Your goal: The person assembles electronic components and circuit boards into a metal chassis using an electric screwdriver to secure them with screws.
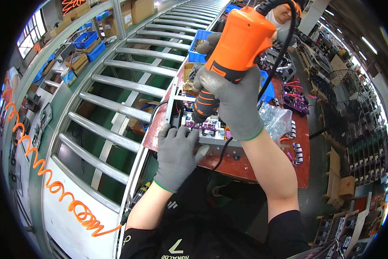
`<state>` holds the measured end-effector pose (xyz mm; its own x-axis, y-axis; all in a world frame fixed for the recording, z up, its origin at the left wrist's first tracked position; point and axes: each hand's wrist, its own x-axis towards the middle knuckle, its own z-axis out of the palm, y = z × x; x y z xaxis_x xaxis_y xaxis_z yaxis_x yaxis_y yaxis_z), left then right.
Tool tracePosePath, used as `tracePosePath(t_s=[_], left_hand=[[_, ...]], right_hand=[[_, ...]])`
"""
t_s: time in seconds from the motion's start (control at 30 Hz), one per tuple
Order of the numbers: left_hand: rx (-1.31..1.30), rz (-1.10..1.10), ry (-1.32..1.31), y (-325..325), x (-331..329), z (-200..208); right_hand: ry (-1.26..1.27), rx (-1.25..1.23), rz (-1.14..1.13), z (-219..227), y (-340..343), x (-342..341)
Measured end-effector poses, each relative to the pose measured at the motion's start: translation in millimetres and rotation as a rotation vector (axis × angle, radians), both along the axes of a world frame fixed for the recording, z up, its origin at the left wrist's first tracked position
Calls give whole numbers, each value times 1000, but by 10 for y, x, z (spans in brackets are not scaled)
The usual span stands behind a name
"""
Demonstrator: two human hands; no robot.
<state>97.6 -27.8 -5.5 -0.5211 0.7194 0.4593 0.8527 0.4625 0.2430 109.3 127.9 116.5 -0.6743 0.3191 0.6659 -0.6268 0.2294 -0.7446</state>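
My right hand (243,101), in a grey glove, is wrapped around an orange-and-black power screwdriver (241,39). The tool tilts down to the left, its black nose over a purple circuit board (207,125) inside an open grey metal case (215,140). Whether the bit touches a screw is hidden. At the case's near left corner is my left hand (179,151), also gloved in grey. Its fingers hook over the case edge, and the thumb lies apart along the near side. A black cable (223,153) hangs down across the case front.
The case sits on a red worktable (299,172) beside a roller conveyor (112,103). Blue bins (198,56), a clear plastic bag (275,118) and another purple board (294,97) lie around it. Beyond stands a person (282,19). An orange coiled hose (41,166) hangs at left.
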Motion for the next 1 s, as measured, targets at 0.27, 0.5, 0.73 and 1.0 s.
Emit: tracePosePath(t_s=[0.27,0.5,0.73,1.0], left_hand=[[-52,-2,-19,-9,-19,11],[72,-113,-189,-108,-212,124],[118,-105,-426,5,-783,327],[-315,-390,-86,291,-926,459]], right_hand=[[-63,-143,0,70,18,-26],[296,-32,108,805,568,340],[448,-477,36,402,434,1855],[545,-335,-893,-599,323,3374]])
